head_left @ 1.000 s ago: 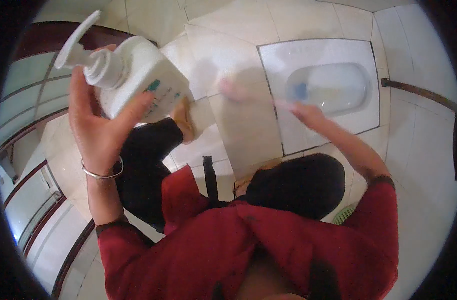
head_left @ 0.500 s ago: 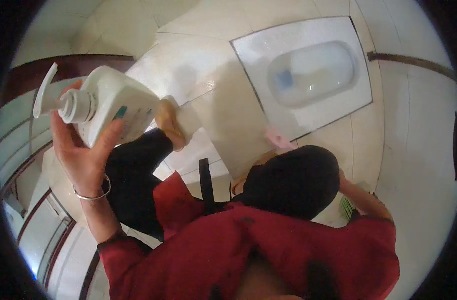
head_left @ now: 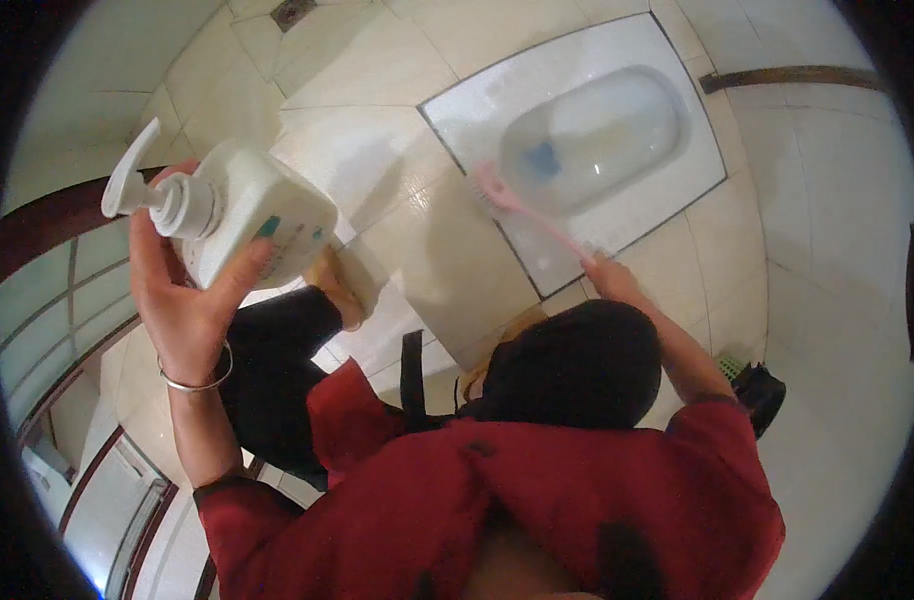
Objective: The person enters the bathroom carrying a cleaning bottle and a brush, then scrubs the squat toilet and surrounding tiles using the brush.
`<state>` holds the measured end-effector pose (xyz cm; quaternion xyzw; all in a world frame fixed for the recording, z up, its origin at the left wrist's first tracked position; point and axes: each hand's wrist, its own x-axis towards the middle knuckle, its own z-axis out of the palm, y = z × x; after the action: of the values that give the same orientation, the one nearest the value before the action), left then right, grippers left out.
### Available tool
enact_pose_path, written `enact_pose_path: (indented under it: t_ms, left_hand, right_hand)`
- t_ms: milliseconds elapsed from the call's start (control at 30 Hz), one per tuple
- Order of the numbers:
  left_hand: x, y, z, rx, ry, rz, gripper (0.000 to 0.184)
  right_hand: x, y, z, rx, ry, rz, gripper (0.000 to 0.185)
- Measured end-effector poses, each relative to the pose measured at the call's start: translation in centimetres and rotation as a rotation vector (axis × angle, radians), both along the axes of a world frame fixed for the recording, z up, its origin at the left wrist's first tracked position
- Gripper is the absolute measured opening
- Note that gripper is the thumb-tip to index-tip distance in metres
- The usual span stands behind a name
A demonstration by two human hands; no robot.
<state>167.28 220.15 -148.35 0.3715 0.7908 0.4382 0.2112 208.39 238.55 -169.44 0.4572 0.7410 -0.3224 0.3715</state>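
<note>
My left hand (head_left: 192,285) is wrapped round a white pump bottle (head_left: 267,215), its pump spout turned to the left. A silver bangle circles that wrist. With fingers closed, my right hand (head_left: 615,280) grips the handle end of a pink toilet brush (head_left: 539,218). The brush's bristled head, somewhat blurred, is over the left rim of the white squat toilet (head_left: 667,195); whether it touches the rim I cannot tell. Inside the basin lies a blue patch (head_left: 541,158) near its left end.
Beige tiles cover the floor (head_left: 377,65) around the toilet. A small drain (head_left: 293,12) sits at the top. By the right wall are a green basket (head_left: 727,367) and a black object (head_left: 759,395). My knees and sandalled feet are below.
My right hand has come out from behind my knee, bringing the pink brush up and left to the toilet's rim. The bottle in my left hand appears slightly further right.
</note>
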Motion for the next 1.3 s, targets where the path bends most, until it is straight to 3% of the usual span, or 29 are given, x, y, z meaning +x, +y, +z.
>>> enact_pose_path:
  t_ms: [133,167,233,300,333,400,467,533,567,633,700,733,800,867,900,1000,1033,1067,1100,1133,1200,1233,1300]
  left_hand:
    - [2.0,-0.3,1.9,-0.011,0.100,-0.036,0.065]
    - [2.6,-0.4,2.2,-0.007,0.099,-0.048,0.065]
    - [3.8,-0.7,2.8,0.007,0.106,-0.070,0.065]
    - [5.2,-1.3,3.0,0.017,0.153,-0.054,0.065]
    - [6.4,-1.6,3.4,0.048,0.122,-0.056,0.064]
    - [7.9,-1.5,4.5,-0.022,0.098,-0.046,0.064]
    - [9.1,-1.7,5.9,-0.036,0.151,-0.058,0.064]
    - [10.0,-1.8,7.2,-0.049,0.204,-0.068,0.064]
    - [10.3,-1.8,7.5,-0.049,0.167,-0.052,0.063]
    - [10.8,-2.0,8.0,-0.019,0.094,-0.033,0.062]
    - [10.7,-2.1,9.4,-0.034,0.116,-0.047,0.063]
    - [10.1,-2.7,10.2,-0.040,0.123,-0.056,0.063]
    - [8.4,-4.3,11.9,-0.054,0.169,-0.066,0.063]
    - [6.9,-5.7,13.2,-0.067,0.216,-0.076,0.063]
    - [6.6,-6.0,13.5,-0.043,0.172,-0.062,0.063]
    - [9.6,-3.5,12.8,-0.012,0.122,-0.058,0.062]
    - [12.3,-0.9,12.0,-0.034,0.137,-0.067,0.062]
    - [15.5,2.1,11.6,-0.084,0.164,-0.074,0.062]
    - [18.6,5.0,10.7,-0.066,0.140,-0.063,0.062]
    - [20.7,6.9,10.0,-0.069,0.139,-0.064,0.062]
    - [22.6,9.0,9.6,-0.099,0.216,-0.049,0.063]
    - [22.7,9.4,9.7,-0.089,0.177,-0.061,0.064]
    - [21.6,9.0,9.4,-0.101,0.154,-0.060,0.064]
  right_hand:
    - [2.7,-0.1,1.4,0.217,0.057,-0.314,0.031]
    - [3.1,-1.1,0.2,0.321,0.382,-0.120,0.032]
    - [2.2,-1.7,0.6,0.436,0.707,0.077,0.032]
    - [0.7,0.5,1.7,0.262,0.468,0.192,0.032]
    - [2.0,2.0,1.7,0.274,0.473,0.185,0.032]
    - [5.5,4.9,2.4,0.383,0.177,-0.277,0.028]
    - [6.3,3.7,3.4,0.368,0.177,-0.355,0.026]
    - [7.4,1.0,-0.6,0.646,0.810,0.285,0.026]
    - [5.4,1.0,1.5,0.660,0.813,0.279,0.026]
    - [0.7,1.9,7.1,0.091,0.235,0.103,0.035]
    - [7.2,7.5,-2.4,0.518,0.741,0.121,0.033]
    - [5.1,9.7,4.3,0.490,0.509,0.087,0.035]
    - [3.9,11.3,5.6,0.260,0.507,-0.561,0.034]
    - [1.5,8.8,7.3,0.586,0.400,0.092,0.034]
    - [-1.4,6.3,9.8,0.465,0.272,0.098,0.036]
    - [3.0,11.3,7.6,0.442,0.298,-0.058,0.039]
    - [9.6,17.5,2.2,0.639,0.480,-0.017,0.040]
    - [14.1,22.3,1.7,0.562,0.436,-0.248,0.043]
    - [18.0,27.1,3.1,0.497,0.375,-0.465,0.046]
    - [20.6,30.7,5.4,0.625,0.178,-0.245,0.048]
    - [26.3,36.4,2.2,0.756,0.193,-0.238,0.044]
    - [26.1,36.4,3.6,0.753,0.191,-0.238,0.044]
    - [25.1,35.4,7.1,0.639,0.174,-0.548,0.042]
